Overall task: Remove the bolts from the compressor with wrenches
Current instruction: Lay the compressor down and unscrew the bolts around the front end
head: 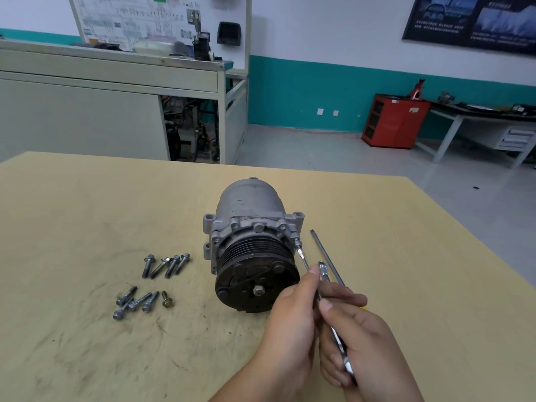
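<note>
The grey compressor lies on its side on the table, its black pulley facing me. A long bolt sticks halfway out of the flange on the compressor's right side. My left hand pinches that bolt's free end with its fingertips. My right hand grips a silver ring wrench, whose ring end stands just right of the bolt and clear of it. Several removed bolts lie loose left of the compressor, with several more bolts nearer to me.
A long screwdriver lies on the tan table just right of the compressor, its yellow handle mostly hidden under my right hand. Beyond the table's far edge are a grey workbench and a red cabinet.
</note>
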